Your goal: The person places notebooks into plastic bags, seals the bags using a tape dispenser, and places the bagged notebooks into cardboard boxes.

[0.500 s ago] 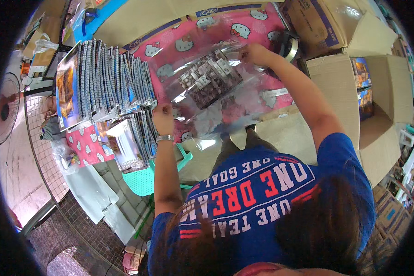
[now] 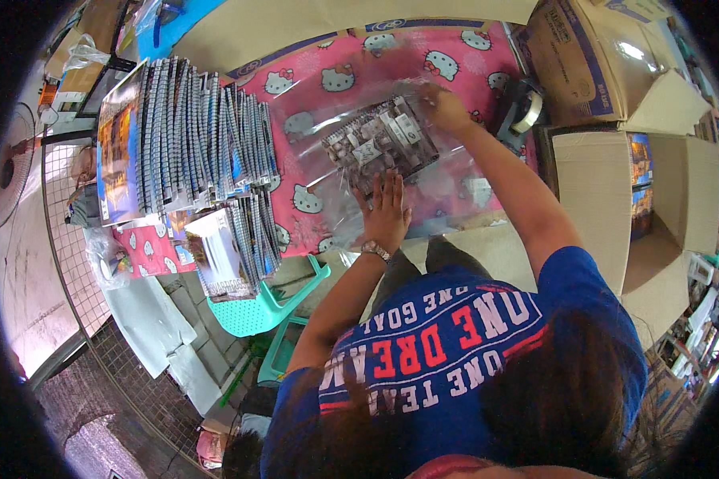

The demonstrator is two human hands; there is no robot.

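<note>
A spiral-bound notebook (image 2: 379, 148) with a dark, greyish picture cover lies tilted on a clear plastic sheet (image 2: 339, 215) in front of me. My left hand (image 2: 386, 214) is spread flat, its fingertips on the notebook's near edge. At the far right corner of the notebook, my right hand (image 2: 449, 112) has its fingers curled on the plastic. To the left stand tightly packed rows of spiral-bound notebooks (image 2: 192, 136), with a smaller group (image 2: 244, 239) nearer to me.
Pink cartoon-print covering (image 2: 303, 199) lies over the table. A black tape dispenser (image 2: 519, 116) sits at its right end. Further right, an open cardboard box (image 2: 591, 191) holds several notebooks, with another carton (image 2: 571, 60) behind it. A green plastic stool (image 2: 248, 315) stands below the left stack.
My left hand has moved right from beside the stack and now lies flat at the notebook's near edge. My right hand has shifted slightly nearer to me, still at the plastic.
</note>
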